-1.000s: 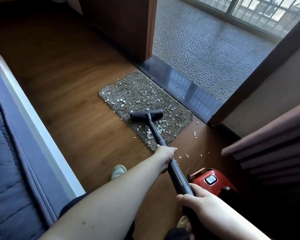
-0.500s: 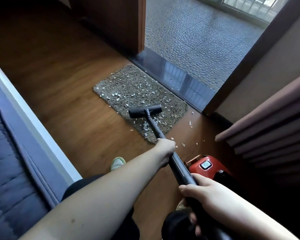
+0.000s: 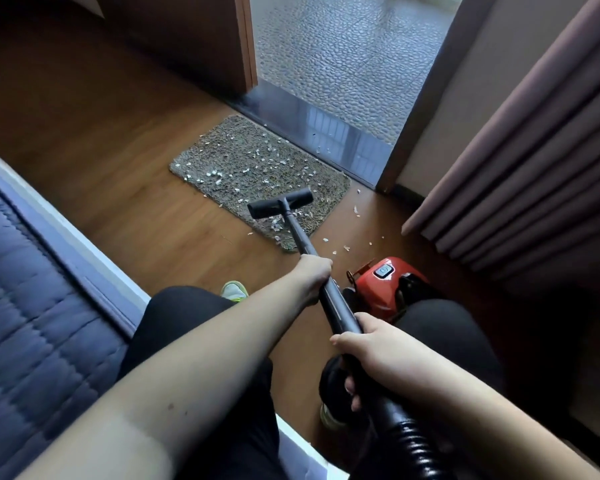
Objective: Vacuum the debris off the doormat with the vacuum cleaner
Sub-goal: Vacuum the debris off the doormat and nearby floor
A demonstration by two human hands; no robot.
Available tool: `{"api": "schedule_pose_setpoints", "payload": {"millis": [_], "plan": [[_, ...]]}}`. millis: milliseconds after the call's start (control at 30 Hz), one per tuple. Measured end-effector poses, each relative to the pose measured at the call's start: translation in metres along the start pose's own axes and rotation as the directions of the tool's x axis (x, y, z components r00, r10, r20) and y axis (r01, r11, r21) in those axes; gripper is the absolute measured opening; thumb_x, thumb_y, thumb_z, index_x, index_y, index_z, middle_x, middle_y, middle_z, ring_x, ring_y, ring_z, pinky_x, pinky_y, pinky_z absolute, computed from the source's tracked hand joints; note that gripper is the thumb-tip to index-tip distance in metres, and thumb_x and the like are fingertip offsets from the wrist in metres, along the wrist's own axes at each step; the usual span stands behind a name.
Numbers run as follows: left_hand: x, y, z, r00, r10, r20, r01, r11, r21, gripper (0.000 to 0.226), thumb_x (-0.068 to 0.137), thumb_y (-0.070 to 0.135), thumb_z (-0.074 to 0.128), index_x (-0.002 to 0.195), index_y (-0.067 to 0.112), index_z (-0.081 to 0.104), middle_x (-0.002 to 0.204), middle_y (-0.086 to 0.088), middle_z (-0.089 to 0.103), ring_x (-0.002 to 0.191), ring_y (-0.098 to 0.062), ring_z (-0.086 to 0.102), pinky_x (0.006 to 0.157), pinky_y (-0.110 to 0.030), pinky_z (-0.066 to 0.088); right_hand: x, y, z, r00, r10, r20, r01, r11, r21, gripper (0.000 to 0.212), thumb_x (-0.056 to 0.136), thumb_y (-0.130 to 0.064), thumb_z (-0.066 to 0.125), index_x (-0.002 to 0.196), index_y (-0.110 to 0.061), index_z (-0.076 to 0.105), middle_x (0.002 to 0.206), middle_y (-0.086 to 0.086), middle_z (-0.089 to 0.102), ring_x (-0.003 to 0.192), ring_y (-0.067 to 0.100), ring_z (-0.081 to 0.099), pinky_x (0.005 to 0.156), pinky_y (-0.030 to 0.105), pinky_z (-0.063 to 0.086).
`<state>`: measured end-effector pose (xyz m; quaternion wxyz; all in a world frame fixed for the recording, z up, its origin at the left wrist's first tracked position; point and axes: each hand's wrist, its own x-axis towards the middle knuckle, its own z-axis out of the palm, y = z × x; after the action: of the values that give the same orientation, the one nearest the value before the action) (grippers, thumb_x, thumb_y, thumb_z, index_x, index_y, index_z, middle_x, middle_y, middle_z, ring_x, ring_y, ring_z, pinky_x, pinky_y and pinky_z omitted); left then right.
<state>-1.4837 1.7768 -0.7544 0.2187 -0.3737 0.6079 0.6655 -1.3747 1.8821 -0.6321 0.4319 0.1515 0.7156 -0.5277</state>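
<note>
Both fists wrapped round the wand (image 3: pixel 302 237): left hand (image 3: pixel 314 273) ahead, right hand (image 3: pixel 368 344) behind by the hose. Beyond, nozzle (image 3: pixel 280 206) resting on doormat (image 3: pixel 257 174) near edge, mid-sweep; next, probably pushing forward through debris (image 3: pixel 257 157) farther out

A home bedroom: a quilted bed (image 3: pixel 32 306) stands on wood flooring (image 3: pixel 101 126), with pleated curtains (image 3: pixel 534 161) beside a doorway to a pebbled balcony (image 3: pixel 343 53).
</note>
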Motion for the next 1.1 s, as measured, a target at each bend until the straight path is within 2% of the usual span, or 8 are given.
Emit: {"api": "schedule_pose_setpoints", "payload": {"millis": [100, 233, 400, 567, 700, 800, 933, 1100], "plan": [[-0.008, -0.006, -0.001, 1.0, -0.001, 0.015, 0.001, 0.999, 0.041, 0.004, 0.096, 0.004, 0.045, 0.097, 0.005, 0.041, 0.07, -0.014, 0.045, 0.028, -0.016, 0.051, 0.038, -0.021, 0.047, -0.009, 0.009, 0.004, 1.0, -0.003, 0.0, 0.003, 1.0, 0.021, 0.021, 0.096, -0.015, 0.053, 0.111, -0.005, 0.043, 0.068, 0.014, 0.045, 0.033, 0.015, 0.051, 0.037, 0.024, 0.045], [-0.01, -0.023, 0.0, 0.999, -0.034, 0.017, 0.032, 0.991, 0.129, 0.022, 0.094, 0.009, 0.046, 0.115, 0.004, 0.042, 0.08, -0.014, 0.05, 0.056, -0.023, 0.054, 0.06, -0.03, 0.05, -0.017, 0.016, 0.01, 1.0, 0.007, 0.011, -0.007, 0.998, 0.069, 0.016, 0.097, -0.009, 0.05, 0.108, -0.002, 0.042, 0.073, 0.013, 0.044, 0.033, 0.014, 0.05, 0.035, 0.023, 0.043], [-0.004, -0.035, 0.0, 0.997, -0.07, 0.026, 0.066, 0.989, 0.135, 0.014, 0.095, 0.005, 0.042, 0.109, 0.006, 0.04, 0.076, -0.013, 0.047, 0.058, -0.023, 0.052, 0.053, -0.029, 0.047, -0.016, 0.019, 0.011, 0.999, 0.038, 0.034, -0.041, 0.993, 0.11, 0.01, 0.097, -0.006, 0.049, 0.1, -0.005, 0.04, 0.071, 0.014, 0.043, 0.031, 0.014, 0.048, 0.034, 0.022, 0.042], [0.006, -0.031, -0.002, 0.995, -0.097, 0.024, 0.093, 0.985, 0.143, 0.005, 0.095, 0.006, 0.043, 0.099, 0.007, 0.04, 0.076, -0.012, 0.047, 0.059, -0.022, 0.052, 0.057, -0.03, 0.047, -0.005, 0.017, 0.014, 0.999, 0.037, 0.025, -0.04, 0.994, 0.105, 0.011, 0.096, -0.006, 0.048, 0.102, -0.005, 0.039, 0.067, 0.014, 0.043, 0.031, 0.014, 0.047, 0.033, 0.022, 0.041], [0.019, -0.024, -0.004, 0.996, -0.082, 0.025, 0.078, 0.989, 0.127, 0.015, 0.096, 0.006, 0.043, 0.11, 0.005, 0.037, 0.076, -0.013, 0.046, 0.059, -0.023, 0.051, 0.061, -0.033, 0.049, 0.005, 0.007, 0.012, 0.999, 0.04, 0.036, -0.044, 0.995, 0.092, 0.01, 0.097, -0.007, 0.048, 0.101, -0.005, 0.039, 0.064, 0.014, 0.043, 0.028, 0.014, 0.046, 0.033, 0.02, 0.04], [0.027, -0.016, -0.006, 0.997, -0.071, 0.017, 0.068, 0.989, 0.131, 0.017, 0.097, 0.005, 0.042, 0.113, 0.005, 0.035, 0.076, -0.013, 0.046, 0.058, -0.022, 0.052, 0.052, -0.032, 0.047, 0.015, 0.001, 0.012, 0.999, 0.036, 0.039, -0.039, 0.996, 0.084, 0.011, 0.097, -0.007, 0.048, 0.103, -0.005, 0.039, 0.067, 0.014, 0.043, 0.03, 0.014, 0.047, 0.034, 0.021, 0.041], [0.042, -0.003, -0.009, 0.999, -0.05, 0.006, 0.049, 0.99, 0.129, 0.017, 0.097, 0.003, 0.04, 0.113, 0.005, 0.034, 0.075, -0.014, 0.045, 0.057, -0.022, 0.051, 0.049, -0.032, 0.045, 0.037, -0.007, 0.011, 0.999, 0.029, 0.03, -0.031, 0.997, 0.074, 0.013, 0.096, -0.008, 0.049, 0.105, -0.005, 0.04, 0.069, 0.013, 0.045, 0.037, 0.017, 0.05, 0.036, 0.025, 0.044], [0.068, 0.014, -0.014, 0.999, -0.034, -0.013, 0.035, 0.99, 0.133, 0.013, 0.097, 0.003, 0.041, 0.109, 0.004, 0.037, 0.075, -0.014, 0.047, 0.058, -0.023, 0.051, 0.061, -0.036, 0.05, 0.065, -0.023, 0.009, 0.998, 0.052, 0.034, -0.053, 0.997, 0.049, 0.017, 0.096, -0.011, 0.05, 0.109, -0.005, 0.042, 0.068, 0.012, 0.05, 0.038, 0.018, 0.051, 0.04, 0.025, 0.046]]}}
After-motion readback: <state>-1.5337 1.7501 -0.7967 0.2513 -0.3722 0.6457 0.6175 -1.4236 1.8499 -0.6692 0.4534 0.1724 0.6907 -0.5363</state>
